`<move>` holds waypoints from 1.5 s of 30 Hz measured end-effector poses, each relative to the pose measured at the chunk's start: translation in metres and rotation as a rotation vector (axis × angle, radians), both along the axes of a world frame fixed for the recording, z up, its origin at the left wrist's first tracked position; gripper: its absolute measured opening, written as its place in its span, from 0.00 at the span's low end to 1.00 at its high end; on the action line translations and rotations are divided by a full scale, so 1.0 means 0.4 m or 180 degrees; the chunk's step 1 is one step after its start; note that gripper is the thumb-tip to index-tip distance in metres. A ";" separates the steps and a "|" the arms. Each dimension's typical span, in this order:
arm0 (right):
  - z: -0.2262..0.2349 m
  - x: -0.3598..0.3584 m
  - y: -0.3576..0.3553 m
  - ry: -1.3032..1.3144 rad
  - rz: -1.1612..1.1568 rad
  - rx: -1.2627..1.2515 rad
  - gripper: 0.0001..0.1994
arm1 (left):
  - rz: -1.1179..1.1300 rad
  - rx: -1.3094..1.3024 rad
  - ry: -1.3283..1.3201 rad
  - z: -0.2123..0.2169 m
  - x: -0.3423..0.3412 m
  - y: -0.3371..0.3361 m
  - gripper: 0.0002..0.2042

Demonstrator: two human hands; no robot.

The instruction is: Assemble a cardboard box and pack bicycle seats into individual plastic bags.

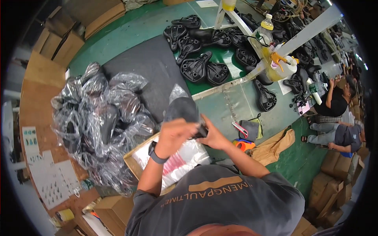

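Note:
A black bicycle saddle point(182, 111) is held before my chest, partly inside a clear plastic bag point(178, 93) that sticks out past its far end. My right hand point(214, 135) is closed around the saddle's near right side. Across its near end lies my left hand point(176, 135), with a dark watch at the wrist; motion smears its fingers, and I cannot tell how they bend. Below my hands stands an open carton point(136, 160) with flat clear plastic bags point(193, 154) in it. To the left is a heap of saddles in clear plastic point(104, 118).
A dark mat point(147, 59) covers part of the green table. Unwrapped black saddles point(193, 69) lie beyond it. A red cutter point(239, 129), an orange tape dispenser point(244, 145) and a spray bottle point(284, 65) are at right. Two people point(334, 98) are farther right.

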State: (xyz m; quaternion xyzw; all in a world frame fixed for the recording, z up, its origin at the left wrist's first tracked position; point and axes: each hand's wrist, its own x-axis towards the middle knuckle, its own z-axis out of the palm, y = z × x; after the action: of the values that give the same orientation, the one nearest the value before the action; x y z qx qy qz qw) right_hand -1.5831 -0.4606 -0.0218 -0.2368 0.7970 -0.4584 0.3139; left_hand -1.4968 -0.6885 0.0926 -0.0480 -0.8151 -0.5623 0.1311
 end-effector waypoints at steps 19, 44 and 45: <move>-0.536 -0.801 -0.111 -0.2699 -0.2306 -0.1016 0.37 | 0.3202 -0.0398 -0.1406 -0.493 0.302 0.004 0.07; -0.399 0.279 0.466 -0.4193 -0.2062 -0.2620 0.39 | 0.1712 -0.1407 -0.1635 -0.824 0.340 0.347 0.16; -0.407 0.282 0.493 -0.4150 -0.2059 -0.2500 0.39 | 0.1745 -0.1049 -0.1590 -0.839 0.355 0.333 0.16</move>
State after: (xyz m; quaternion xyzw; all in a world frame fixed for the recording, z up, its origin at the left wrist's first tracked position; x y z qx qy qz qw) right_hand -1.4705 -0.2633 -0.1847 0.2253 0.2656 -0.8166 0.4602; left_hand -1.3550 -0.5553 -0.2431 0.2889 -0.8837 -0.3627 0.0646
